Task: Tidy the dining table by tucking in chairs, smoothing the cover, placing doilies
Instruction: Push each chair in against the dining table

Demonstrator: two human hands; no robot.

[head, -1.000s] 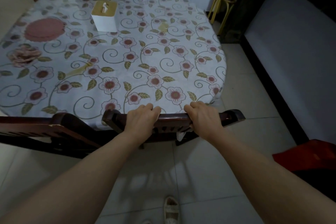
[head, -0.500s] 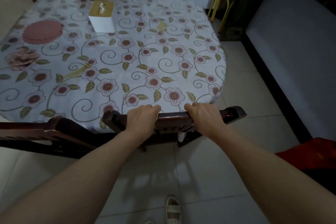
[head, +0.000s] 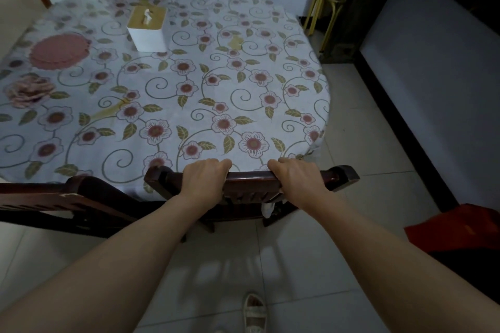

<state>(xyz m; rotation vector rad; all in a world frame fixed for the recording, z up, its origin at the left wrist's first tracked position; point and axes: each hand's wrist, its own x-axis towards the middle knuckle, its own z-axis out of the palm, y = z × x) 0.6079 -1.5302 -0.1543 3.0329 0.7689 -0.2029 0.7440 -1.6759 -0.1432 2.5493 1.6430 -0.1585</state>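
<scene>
Four chairs [head: 251, 184], two doilies [head: 58, 51], one tissue box [head: 147, 28]

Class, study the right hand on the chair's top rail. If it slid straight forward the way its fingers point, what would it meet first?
The right hand grips the chair's top rail, fingers pointing at the table. Going straight on, it would probably meet the floral table cover at the table's near edge first; depth is hard to judge.

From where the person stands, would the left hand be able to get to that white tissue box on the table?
Probably not without leaning: the left hand grips the chair back, and the tissue box sits far across the table, though nothing blocks the way.
</scene>
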